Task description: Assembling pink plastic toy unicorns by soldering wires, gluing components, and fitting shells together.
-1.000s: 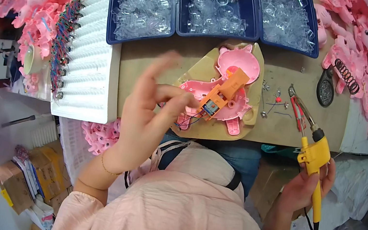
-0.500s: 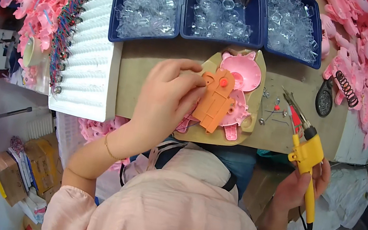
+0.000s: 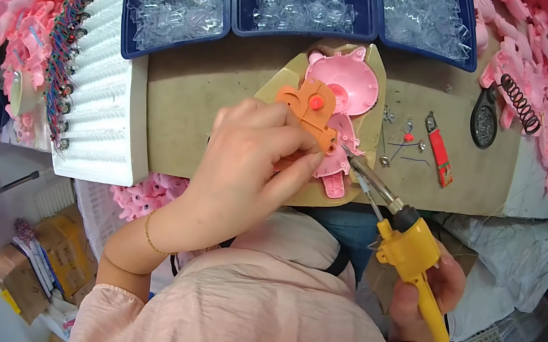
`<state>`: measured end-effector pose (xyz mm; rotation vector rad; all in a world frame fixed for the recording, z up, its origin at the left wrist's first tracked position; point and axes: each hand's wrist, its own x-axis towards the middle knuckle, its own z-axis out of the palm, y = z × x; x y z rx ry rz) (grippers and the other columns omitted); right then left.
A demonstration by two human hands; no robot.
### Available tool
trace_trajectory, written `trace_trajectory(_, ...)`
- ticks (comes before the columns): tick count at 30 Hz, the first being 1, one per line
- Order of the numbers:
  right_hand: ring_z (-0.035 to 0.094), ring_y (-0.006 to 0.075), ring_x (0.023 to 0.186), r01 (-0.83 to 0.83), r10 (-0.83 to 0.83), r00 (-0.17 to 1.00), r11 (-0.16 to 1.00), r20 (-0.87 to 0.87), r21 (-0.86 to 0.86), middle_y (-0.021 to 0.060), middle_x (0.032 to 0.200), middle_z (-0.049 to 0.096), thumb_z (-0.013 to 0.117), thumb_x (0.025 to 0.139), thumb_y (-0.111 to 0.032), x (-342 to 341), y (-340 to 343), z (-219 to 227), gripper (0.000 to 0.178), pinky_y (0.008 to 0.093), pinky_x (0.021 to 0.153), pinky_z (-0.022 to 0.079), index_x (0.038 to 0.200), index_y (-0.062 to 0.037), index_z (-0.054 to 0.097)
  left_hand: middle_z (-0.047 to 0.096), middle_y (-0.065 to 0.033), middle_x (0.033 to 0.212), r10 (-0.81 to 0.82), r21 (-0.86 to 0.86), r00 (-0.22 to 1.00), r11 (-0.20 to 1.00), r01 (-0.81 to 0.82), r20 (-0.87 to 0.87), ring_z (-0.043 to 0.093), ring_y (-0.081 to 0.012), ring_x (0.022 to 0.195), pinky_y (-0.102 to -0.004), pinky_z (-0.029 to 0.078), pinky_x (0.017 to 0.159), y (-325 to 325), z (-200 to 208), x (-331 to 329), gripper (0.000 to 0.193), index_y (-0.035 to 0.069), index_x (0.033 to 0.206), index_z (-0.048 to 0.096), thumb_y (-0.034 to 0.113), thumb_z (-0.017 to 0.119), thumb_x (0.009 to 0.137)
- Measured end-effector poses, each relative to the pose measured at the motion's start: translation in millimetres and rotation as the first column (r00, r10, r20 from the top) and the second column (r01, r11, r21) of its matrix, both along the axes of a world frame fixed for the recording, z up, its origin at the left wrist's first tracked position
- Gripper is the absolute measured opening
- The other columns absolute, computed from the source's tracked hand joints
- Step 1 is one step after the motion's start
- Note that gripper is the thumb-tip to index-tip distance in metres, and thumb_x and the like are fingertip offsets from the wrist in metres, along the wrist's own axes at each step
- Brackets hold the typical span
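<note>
A yellow soldering gun [image 3: 414, 251] is gripped by its handle in my right hand [image 3: 435, 287]. Its metal tip and thin feed tube reach the right side of a pink animal-shaped plastic shell [image 3: 339, 69]. This shell lies on an olive holder [image 3: 378, 72]. Over part of it sits an orange plastic plate [image 3: 311, 108] with a red round button. My left hand [image 3: 255, 153] covers the plate's lower part, thumb and fingers pinched together close to the iron's tip. What they pinch is hidden.
Three joined navy bins [image 3: 220, 41] of clear plastic parts stand behind. On the left is a white ridged foam tray [image 3: 110, 83] edged with wired components [image 3: 61, 68]. A red-handled cutter [image 3: 439, 156], small wires and a black dish [image 3: 485, 127] lie right. Pink shells [image 3: 538, 64] pile up at both sides.
The soldering gun has come left, bringing its tip to the pink shell. My left hand has moved down over the orange plate, fingers now pinched. The view has shifted somewhat.
</note>
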<state>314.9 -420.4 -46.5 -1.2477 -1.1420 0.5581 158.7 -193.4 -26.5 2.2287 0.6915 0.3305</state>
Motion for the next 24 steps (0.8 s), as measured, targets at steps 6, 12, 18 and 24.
trace_trajectory(6, 0.062, 0.035, 0.09, -0.02, 0.026, 0.996, 0.997, 0.08, -0.072, 0.0364, 0.111, 0.051, 0.067, 0.081, -0.017, 2.7, 3.1, -2.3, 0.056, 0.0375, 0.072, 0.051, 0.126, -0.0054, 0.035, 0.051, -0.0008, 0.067, -0.016, 0.0, 0.999, 1.0, 0.016, -0.028, 0.044, -0.0163, 0.068, -0.0306, 0.032, 0.071, 2.1, 2.6, 2.3, 0.006, 0.007, 0.073, 0.062, 0.012, 0.063, 0.076)
trace_trajectory(12, 0.062, 0.0331, 0.091, -0.087, 0.081, 0.994, 0.992, -0.071, -0.089, 0.0335, 0.111, 0.052, 0.066, 0.081, -0.011, 3.5, 13.6, 7.8, 0.05, 0.036, 0.073, 0.051, 0.123, -0.0041, 0.04, 0.052, -0.0015, 0.068, -0.012, -0.021, 0.999, 1.0, 0.011, -0.051, 0.046, -0.0188, 0.07, -0.0321, 0.033, 0.07, 1.7, 4.9, 1.8, 0.005, 0.007, 0.073, 0.063, 0.012, 0.064, 0.075)
trace_trajectory(18, 0.061, 0.0316, 0.093, -0.095, 0.067, 0.984, 0.981, -0.163, -0.171, 0.0319, 0.115, 0.05, 0.067, 0.08, -0.008, -2.4, 5.0, -3.2, 0.041, 0.0327, 0.075, 0.05, 0.115, -0.0031, 0.045, 0.05, -0.0012, 0.067, -0.018, -0.003, 0.998, 1.0, 0.018, -0.053, 0.043, -0.0162, 0.068, -0.0301, 0.031, 0.07, 1.7, 6.0, 3.5, 0.006, 0.007, 0.072, 0.062, 0.012, 0.063, 0.076)
trace_trajectory(24, 0.063, 0.0349, 0.091, -0.081, 0.087, 0.988, 0.996, 0.128, -0.046, 0.0347, 0.116, 0.048, 0.066, 0.081, -0.012, -1.6, 9.0, -6.8, 0.048, 0.0353, 0.071, 0.053, 0.119, -0.0088, 0.037, 0.051, -0.0015, 0.069, -0.023, -0.008, 0.997, 1.0, 0.023, -0.068, 0.043, -0.0167, 0.068, -0.0303, 0.031, 0.07, 2.5, 6.9, 3.3, 0.008, 0.007, 0.073, 0.062, 0.013, 0.063, 0.077)
